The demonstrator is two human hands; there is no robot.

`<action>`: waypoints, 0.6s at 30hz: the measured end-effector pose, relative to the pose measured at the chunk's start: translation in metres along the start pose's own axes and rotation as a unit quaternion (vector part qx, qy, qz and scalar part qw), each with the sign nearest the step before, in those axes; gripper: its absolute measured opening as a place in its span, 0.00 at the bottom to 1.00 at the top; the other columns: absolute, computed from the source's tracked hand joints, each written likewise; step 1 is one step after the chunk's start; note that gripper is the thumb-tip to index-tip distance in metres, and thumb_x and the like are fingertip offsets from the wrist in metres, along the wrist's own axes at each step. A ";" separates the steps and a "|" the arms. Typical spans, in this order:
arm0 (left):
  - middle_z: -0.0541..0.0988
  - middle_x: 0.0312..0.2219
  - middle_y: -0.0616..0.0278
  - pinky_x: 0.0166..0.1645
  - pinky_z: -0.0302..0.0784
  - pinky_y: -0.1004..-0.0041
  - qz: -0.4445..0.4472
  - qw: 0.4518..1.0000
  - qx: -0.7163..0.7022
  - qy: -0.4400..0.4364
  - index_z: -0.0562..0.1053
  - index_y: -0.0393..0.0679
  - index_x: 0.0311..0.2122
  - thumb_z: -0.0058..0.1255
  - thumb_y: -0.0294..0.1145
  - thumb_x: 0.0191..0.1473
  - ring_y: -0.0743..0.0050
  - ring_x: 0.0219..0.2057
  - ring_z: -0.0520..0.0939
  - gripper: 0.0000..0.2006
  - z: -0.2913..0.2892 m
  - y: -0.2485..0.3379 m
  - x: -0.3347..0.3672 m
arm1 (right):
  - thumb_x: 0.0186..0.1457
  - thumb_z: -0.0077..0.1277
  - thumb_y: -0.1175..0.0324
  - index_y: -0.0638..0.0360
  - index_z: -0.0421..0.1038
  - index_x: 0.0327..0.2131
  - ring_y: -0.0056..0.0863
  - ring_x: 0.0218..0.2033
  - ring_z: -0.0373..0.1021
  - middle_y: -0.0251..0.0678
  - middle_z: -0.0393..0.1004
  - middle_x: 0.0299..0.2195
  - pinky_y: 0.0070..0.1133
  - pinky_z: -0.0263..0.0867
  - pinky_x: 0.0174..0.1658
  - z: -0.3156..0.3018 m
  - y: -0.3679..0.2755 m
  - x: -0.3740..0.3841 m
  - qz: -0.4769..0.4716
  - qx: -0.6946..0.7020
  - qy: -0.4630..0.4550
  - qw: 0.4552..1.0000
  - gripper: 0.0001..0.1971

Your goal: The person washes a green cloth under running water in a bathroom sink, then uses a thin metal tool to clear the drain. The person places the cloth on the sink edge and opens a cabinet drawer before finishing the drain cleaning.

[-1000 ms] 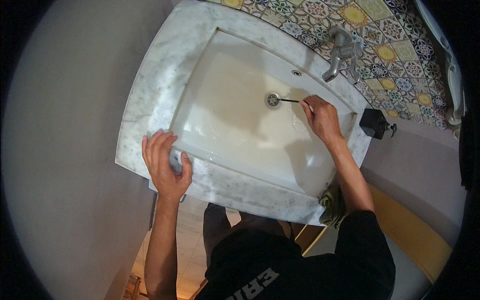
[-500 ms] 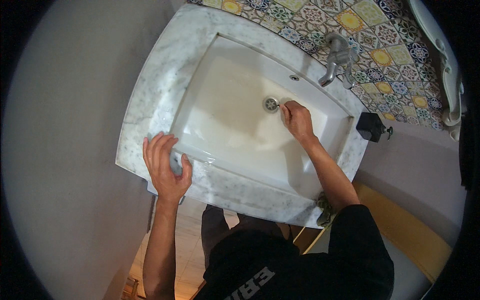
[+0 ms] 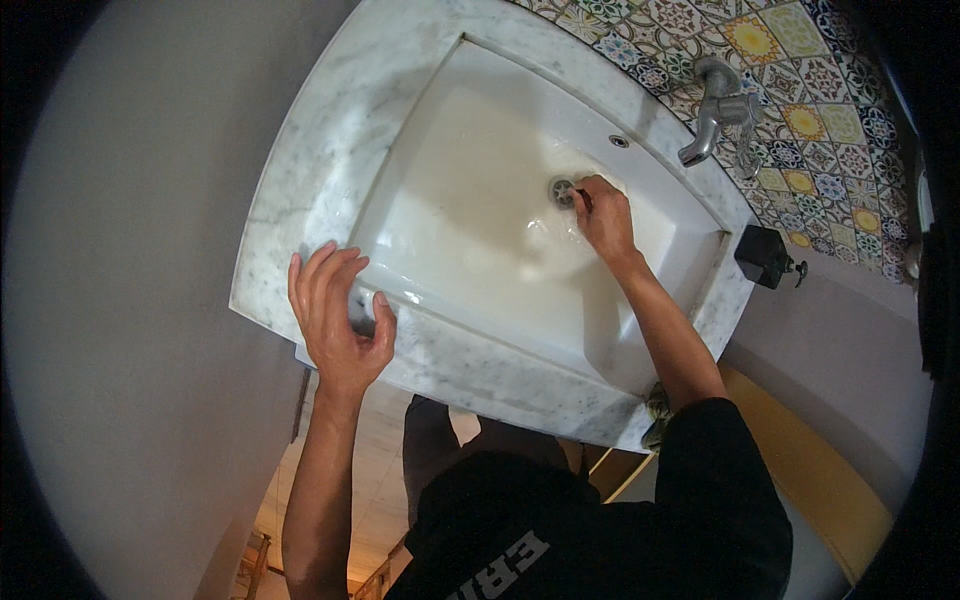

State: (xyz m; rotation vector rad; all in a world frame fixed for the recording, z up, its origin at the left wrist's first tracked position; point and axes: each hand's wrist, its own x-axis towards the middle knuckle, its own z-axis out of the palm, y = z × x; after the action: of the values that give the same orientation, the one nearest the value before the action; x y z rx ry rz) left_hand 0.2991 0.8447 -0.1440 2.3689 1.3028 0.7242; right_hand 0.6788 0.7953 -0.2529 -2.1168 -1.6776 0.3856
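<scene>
Working at the drain (image 3: 562,190)
Your right hand (image 3: 603,215) is pinching a thin tool there; your left hand (image 3: 335,318), grip open, is bracing on the sink (image 3: 330,130) rim.

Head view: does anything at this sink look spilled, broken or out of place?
Nothing stands out. The marble sink looks whole and the white basin shows no spill. The right hand is at the drain, fingers pinched on something small and dark; the left hand rests on the front rim. The tap is not running.
</scene>
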 end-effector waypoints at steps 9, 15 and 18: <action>0.75 0.48 0.54 0.68 0.47 0.43 0.006 1.000 0.000 0.006 0.72 0.40 0.47 0.50 0.27 0.49 0.53 0.59 0.69 0.18 0.001 -0.001 0.000 | 0.51 0.50 0.78 0.63 0.71 0.37 0.50 0.36 0.72 0.48 0.74 0.34 0.38 0.70 0.41 -0.001 0.004 0.011 -0.116 -0.107 -0.079 0.984 0.08; 0.75 0.47 0.55 0.68 0.48 0.44 -0.005 1.000 -0.006 0.006 0.73 0.40 0.45 0.53 0.26 0.44 0.54 0.57 0.69 0.19 -0.001 0.001 0.002 | 0.53 0.49 0.78 0.62 0.70 0.38 0.49 0.36 0.73 0.48 0.74 0.35 0.37 0.71 0.39 -0.023 0.000 -0.003 -0.069 -0.058 -0.048 0.995 0.08; 0.75 0.48 0.55 0.68 0.48 0.43 -0.008 1.000 -0.005 0.002 0.72 0.40 0.47 0.51 0.25 0.45 0.53 0.58 0.69 0.19 -0.002 0.000 0.000 | 0.58 0.49 0.75 0.63 0.70 0.38 0.50 0.34 0.74 0.48 0.74 0.35 0.36 0.71 0.37 -0.056 -0.018 -0.018 -0.028 -0.025 -0.016 0.999 0.05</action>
State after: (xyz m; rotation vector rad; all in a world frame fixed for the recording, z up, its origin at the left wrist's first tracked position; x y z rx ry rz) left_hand 0.2980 0.8445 -0.1426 2.3471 1.3151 0.7282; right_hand 0.6846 0.7736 -0.1962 -2.1059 -1.7774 0.3654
